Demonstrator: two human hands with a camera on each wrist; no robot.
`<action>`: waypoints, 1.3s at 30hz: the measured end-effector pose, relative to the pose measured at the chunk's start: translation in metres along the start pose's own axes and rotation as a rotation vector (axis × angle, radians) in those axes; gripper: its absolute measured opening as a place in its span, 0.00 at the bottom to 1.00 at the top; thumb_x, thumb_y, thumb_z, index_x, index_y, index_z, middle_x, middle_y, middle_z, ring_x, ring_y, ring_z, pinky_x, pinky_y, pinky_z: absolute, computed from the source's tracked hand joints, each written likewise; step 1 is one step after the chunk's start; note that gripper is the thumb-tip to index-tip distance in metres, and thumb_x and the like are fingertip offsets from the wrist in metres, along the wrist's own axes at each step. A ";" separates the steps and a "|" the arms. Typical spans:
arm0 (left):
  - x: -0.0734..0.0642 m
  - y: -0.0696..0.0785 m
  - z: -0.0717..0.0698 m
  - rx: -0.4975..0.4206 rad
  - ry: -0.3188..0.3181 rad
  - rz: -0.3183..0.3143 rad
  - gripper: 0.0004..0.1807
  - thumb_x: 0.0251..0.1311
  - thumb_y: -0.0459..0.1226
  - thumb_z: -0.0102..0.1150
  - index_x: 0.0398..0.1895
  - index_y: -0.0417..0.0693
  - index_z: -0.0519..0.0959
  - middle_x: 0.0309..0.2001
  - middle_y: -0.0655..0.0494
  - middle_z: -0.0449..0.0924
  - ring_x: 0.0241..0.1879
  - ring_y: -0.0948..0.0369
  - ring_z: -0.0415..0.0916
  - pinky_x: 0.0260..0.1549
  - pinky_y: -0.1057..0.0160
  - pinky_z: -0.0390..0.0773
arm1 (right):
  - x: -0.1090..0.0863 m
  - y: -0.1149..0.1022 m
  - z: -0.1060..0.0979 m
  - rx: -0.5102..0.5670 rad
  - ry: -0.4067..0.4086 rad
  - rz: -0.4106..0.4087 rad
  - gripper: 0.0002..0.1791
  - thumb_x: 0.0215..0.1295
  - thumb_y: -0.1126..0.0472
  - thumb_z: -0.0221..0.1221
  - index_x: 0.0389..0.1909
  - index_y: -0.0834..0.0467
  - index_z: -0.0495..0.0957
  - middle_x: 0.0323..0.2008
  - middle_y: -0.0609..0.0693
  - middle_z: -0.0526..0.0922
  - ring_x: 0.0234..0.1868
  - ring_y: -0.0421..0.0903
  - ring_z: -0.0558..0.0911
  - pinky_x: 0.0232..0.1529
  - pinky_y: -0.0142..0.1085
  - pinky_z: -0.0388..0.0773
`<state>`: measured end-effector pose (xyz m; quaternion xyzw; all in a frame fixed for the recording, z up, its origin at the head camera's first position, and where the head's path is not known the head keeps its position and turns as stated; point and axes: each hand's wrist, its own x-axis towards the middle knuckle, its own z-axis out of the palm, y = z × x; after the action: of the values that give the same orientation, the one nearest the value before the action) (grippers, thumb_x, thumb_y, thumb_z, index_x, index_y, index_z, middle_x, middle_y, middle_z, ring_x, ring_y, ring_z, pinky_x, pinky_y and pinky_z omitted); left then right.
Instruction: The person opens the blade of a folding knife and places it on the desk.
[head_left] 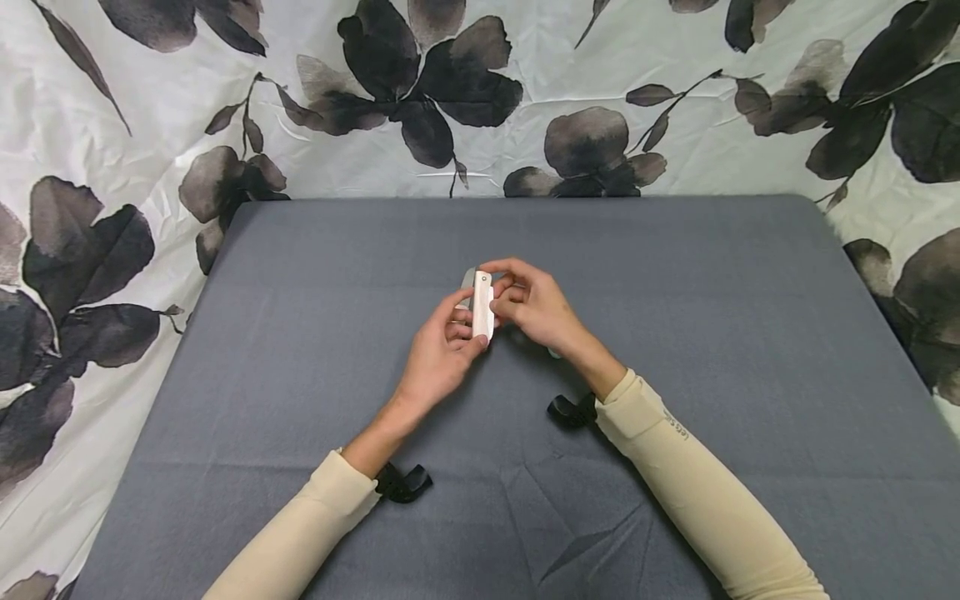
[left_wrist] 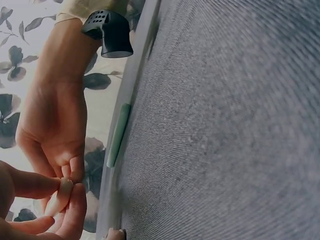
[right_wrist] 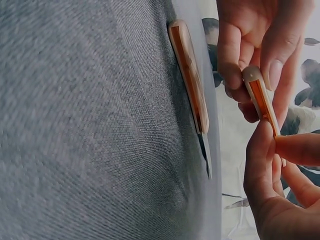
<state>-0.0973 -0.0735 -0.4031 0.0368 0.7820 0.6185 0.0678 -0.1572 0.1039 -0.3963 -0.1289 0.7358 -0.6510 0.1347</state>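
A pale-handled folding knife [head_left: 482,307] is held upright between the two hands above the table. The left hand [head_left: 438,354] grips the handle, its thumb at the lower end and its fingers along the left side. From the right, the right hand [head_left: 543,310] pinches the white edge beside the handle between thumb and fingers, with the index finger reaching over the top. An orange-brown slot runs along the held knife [right_wrist: 258,95] in the right wrist view. Beneath the hands, a second knife [right_wrist: 189,75] lies on the table with its blade out, mostly hidden in the head view.
A green, rounded-edged object [left_wrist: 119,136] lies on the grey cloth-covered table [head_left: 337,275], mostly hidden under the right hand in the head view. Black wrist cameras [head_left: 405,483] stick out below both wrists. Floral fabric [head_left: 465,100] hangs behind the table. Creases mark the cloth in front.
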 end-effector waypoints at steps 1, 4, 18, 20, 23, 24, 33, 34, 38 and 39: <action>0.000 -0.001 0.000 -0.014 -0.001 -0.006 0.37 0.62 0.23 0.62 0.75 0.49 0.68 0.53 0.42 0.80 0.42 0.57 0.81 0.41 0.71 0.80 | 0.000 0.000 0.000 -0.012 0.001 -0.001 0.26 0.66 0.77 0.57 0.66 0.64 0.75 0.39 0.58 0.78 0.31 0.40 0.83 0.38 0.41 0.87; 0.000 -0.002 -0.001 -0.041 -0.002 -0.015 0.37 0.61 0.22 0.61 0.75 0.49 0.69 0.52 0.41 0.80 0.40 0.59 0.80 0.39 0.73 0.79 | -0.001 0.001 0.000 -0.033 0.007 -0.002 0.27 0.65 0.77 0.57 0.66 0.64 0.76 0.39 0.59 0.79 0.30 0.40 0.83 0.36 0.39 0.86; 0.003 -0.002 -0.008 -0.077 -0.048 -0.022 0.38 0.59 0.20 0.61 0.75 0.43 0.69 0.51 0.39 0.78 0.38 0.61 0.81 0.37 0.74 0.82 | -0.003 0.002 -0.006 -0.054 0.003 0.035 0.26 0.67 0.76 0.58 0.66 0.63 0.77 0.40 0.61 0.80 0.30 0.39 0.83 0.37 0.41 0.86; 0.003 -0.002 -0.010 -0.074 -0.049 -0.026 0.38 0.59 0.20 0.61 0.75 0.44 0.70 0.50 0.40 0.78 0.37 0.63 0.80 0.35 0.74 0.80 | -0.003 0.001 -0.005 -0.070 0.001 0.031 0.26 0.67 0.75 0.58 0.66 0.62 0.77 0.41 0.61 0.80 0.31 0.40 0.83 0.37 0.43 0.86; 0.002 -0.002 -0.012 -0.071 -0.048 -0.031 0.38 0.58 0.20 0.62 0.75 0.45 0.70 0.50 0.41 0.78 0.35 0.65 0.78 0.32 0.73 0.78 | -0.004 0.001 -0.003 -0.082 0.001 0.031 0.26 0.68 0.75 0.58 0.67 0.62 0.76 0.41 0.60 0.79 0.32 0.40 0.83 0.39 0.43 0.86; 0.002 -0.002 -0.013 -0.073 -0.047 -0.032 0.38 0.58 0.20 0.62 0.74 0.46 0.70 0.49 0.42 0.78 0.35 0.65 0.78 0.31 0.73 0.78 | -0.003 0.001 -0.003 -0.084 0.001 0.031 0.26 0.68 0.74 0.58 0.68 0.62 0.75 0.41 0.59 0.79 0.32 0.40 0.83 0.39 0.43 0.86; 0.003 -0.003 -0.013 -0.121 -0.019 -0.053 0.39 0.60 0.21 0.61 0.76 0.50 0.69 0.51 0.42 0.78 0.34 0.66 0.79 0.27 0.72 0.76 | -0.005 0.000 0.001 -0.052 -0.047 0.060 0.30 0.69 0.73 0.59 0.72 0.62 0.69 0.41 0.57 0.79 0.34 0.43 0.84 0.39 0.36 0.85; 0.004 -0.003 -0.014 -0.128 -0.014 -0.052 0.39 0.60 0.21 0.60 0.75 0.50 0.69 0.51 0.43 0.78 0.34 0.66 0.79 0.27 0.72 0.76 | -0.005 0.000 0.002 -0.049 -0.049 0.056 0.31 0.68 0.74 0.59 0.72 0.62 0.69 0.41 0.57 0.80 0.34 0.43 0.84 0.38 0.35 0.84; 0.004 -0.004 -0.015 -0.132 -0.010 -0.042 0.39 0.60 0.21 0.61 0.75 0.50 0.69 0.52 0.41 0.79 0.35 0.66 0.80 0.29 0.71 0.77 | -0.003 0.002 0.004 -0.051 -0.038 0.035 0.31 0.67 0.77 0.58 0.71 0.63 0.69 0.39 0.56 0.80 0.32 0.44 0.82 0.35 0.33 0.82; 0.004 -0.004 -0.015 -0.130 -0.011 -0.042 0.39 0.60 0.21 0.61 0.75 0.50 0.69 0.52 0.41 0.79 0.35 0.66 0.80 0.29 0.71 0.77 | -0.002 0.002 0.004 -0.050 -0.035 0.033 0.31 0.66 0.77 0.58 0.71 0.63 0.69 0.38 0.56 0.80 0.31 0.43 0.82 0.35 0.33 0.81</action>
<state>-0.1037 -0.0881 -0.4040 0.0195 0.7403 0.6663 0.0873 -0.1535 0.1011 -0.3991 -0.1313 0.7514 -0.6278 0.1550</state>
